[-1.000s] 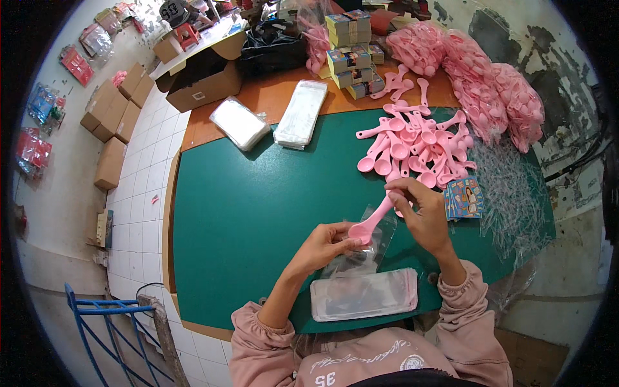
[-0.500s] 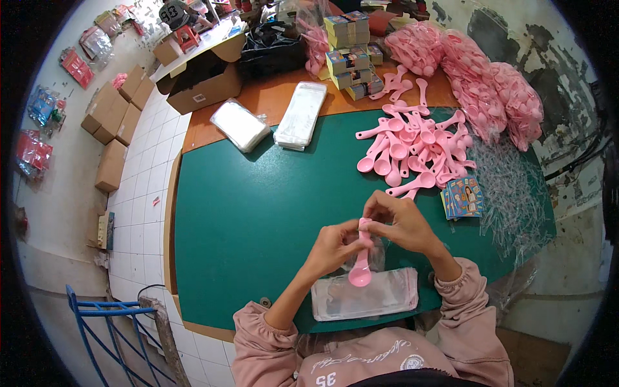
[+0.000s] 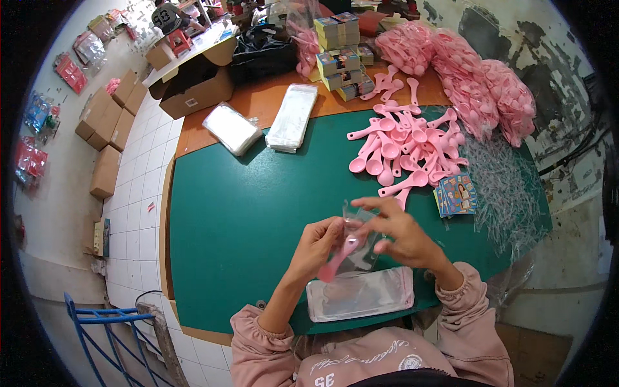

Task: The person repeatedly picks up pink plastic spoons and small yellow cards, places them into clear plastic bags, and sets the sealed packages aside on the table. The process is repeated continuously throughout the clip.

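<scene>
Pinched in my left hand point(image 3: 314, 250) are the edge of a small clear plastic bag point(image 3: 366, 257) and, it seems, a pink measuring spoon point(image 3: 329, 269). The spoon is smeared by motion and tilts with its bowl toward the lower left; its handle overlaps the bag, and I cannot tell whether any of it is inside. My right hand point(image 3: 409, 237) is at the bag's other side, fingers spread and thumb apart, its fingertips near or touching the film. Below both hands lies a stack of clear bags point(image 3: 361, 295) at the table's near edge.
A heap of pink measuring spoons point(image 3: 412, 138) lies on the green tabletop point(image 3: 245, 226), beside printed cards point(image 3: 458, 195) and clear plastic scraps point(image 3: 506, 187). Two bag stacks point(image 3: 291, 119), banded card bundles point(image 3: 338, 61), bagged spoons point(image 3: 467, 77) and an open carton point(image 3: 196, 90) stand farther back.
The spoon has swung from upright between both hands to a leftward tilt. The right fingers have let go of its handle and spread; the small bag now shows between the hands.
</scene>
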`<action>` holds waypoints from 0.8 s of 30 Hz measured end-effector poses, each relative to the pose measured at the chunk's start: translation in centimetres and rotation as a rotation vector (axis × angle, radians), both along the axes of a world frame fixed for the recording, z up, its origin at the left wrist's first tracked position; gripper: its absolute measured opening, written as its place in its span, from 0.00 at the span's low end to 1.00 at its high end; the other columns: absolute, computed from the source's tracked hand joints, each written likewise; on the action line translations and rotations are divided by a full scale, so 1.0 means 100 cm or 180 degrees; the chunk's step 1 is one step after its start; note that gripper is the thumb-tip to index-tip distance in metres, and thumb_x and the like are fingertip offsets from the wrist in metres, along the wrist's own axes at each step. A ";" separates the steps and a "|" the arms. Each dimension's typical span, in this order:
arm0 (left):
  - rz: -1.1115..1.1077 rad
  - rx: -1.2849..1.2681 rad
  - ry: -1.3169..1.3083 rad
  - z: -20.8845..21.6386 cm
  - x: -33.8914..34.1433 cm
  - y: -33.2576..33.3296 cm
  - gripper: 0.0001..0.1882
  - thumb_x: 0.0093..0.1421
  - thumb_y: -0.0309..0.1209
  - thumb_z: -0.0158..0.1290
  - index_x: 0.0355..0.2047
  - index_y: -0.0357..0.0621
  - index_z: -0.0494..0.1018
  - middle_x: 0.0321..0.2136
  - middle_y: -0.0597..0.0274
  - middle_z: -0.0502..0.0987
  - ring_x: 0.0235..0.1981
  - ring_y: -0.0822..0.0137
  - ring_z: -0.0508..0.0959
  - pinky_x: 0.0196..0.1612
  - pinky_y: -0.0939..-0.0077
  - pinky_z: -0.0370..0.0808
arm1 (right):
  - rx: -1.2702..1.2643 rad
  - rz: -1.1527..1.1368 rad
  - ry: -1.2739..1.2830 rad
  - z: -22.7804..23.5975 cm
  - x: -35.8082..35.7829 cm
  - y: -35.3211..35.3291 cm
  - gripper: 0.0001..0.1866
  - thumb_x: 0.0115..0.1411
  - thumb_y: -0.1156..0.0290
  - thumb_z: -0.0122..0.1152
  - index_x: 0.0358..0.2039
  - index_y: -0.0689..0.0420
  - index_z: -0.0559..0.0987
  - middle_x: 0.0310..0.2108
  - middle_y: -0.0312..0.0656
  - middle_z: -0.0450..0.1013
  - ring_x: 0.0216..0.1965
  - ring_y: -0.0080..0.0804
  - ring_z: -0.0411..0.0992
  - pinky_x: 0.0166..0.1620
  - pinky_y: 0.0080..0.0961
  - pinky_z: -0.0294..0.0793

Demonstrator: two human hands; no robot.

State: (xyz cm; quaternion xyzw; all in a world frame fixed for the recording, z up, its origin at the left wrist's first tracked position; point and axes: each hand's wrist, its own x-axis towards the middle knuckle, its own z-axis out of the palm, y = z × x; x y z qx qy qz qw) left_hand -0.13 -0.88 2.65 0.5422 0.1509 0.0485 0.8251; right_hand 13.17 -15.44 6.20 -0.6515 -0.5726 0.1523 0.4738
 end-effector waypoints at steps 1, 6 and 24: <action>-0.0081 0.0360 0.0150 -0.004 -0.002 0.003 0.19 0.64 0.38 0.37 0.39 0.34 0.71 0.30 0.62 0.76 0.25 0.82 0.70 0.25 0.89 0.66 | -0.0027 0.0168 0.0053 -0.002 -0.003 -0.002 0.28 0.56 0.44 0.44 0.34 0.58 0.75 0.47 0.47 0.63 0.45 0.37 0.65 0.47 0.32 0.64; 0.0091 -0.0099 0.0082 0.009 -0.001 0.005 0.19 0.64 0.38 0.37 0.39 0.34 0.70 0.31 0.56 0.77 0.28 0.76 0.74 0.29 0.85 0.70 | -0.0816 -0.2007 -0.0706 -0.001 0.070 -0.062 0.21 0.52 0.55 0.53 0.38 0.60 0.75 0.46 0.52 0.65 0.48 0.43 0.62 0.48 0.34 0.62; 0.0257 0.0433 -0.0169 0.007 0.002 0.005 0.10 0.58 0.29 0.48 0.30 0.32 0.72 0.27 0.58 0.76 0.28 0.73 0.75 0.32 0.82 0.72 | 0.0232 -0.2150 0.0426 0.036 0.022 -0.016 0.05 0.53 0.76 0.55 0.31 0.61 0.72 0.26 0.40 0.73 0.28 0.20 0.70 0.29 0.19 0.70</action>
